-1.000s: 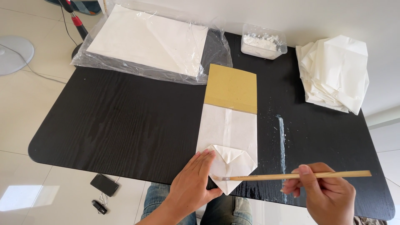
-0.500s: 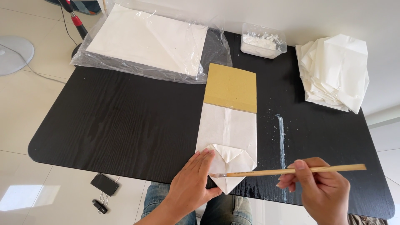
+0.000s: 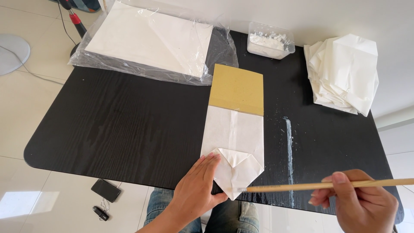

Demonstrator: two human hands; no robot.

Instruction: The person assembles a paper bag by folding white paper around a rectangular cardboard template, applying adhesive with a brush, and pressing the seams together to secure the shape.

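Head view: left hand (image 3: pixel 196 190) flat, fingers spread, pressing folded white paper bag (image 3: pixel 233 149) at lower centre of black bench (image 3: pixel 120 129). Right hand (image 3: pixel 360 203), lower right, pinches wooden brush (image 3: pixel 319 186); tip touches bag's pointed flap. Yellow card (image 3: pixel 236 89) protrudes above bag.

A clear plastic wrapper (image 3: pixel 146 41) holding white sheets lies far beyond the left hand (image 3: pixel 196 190); a clear tub (image 3: pixel 271 41) stands far beyond the right hand (image 3: pixel 360 207).
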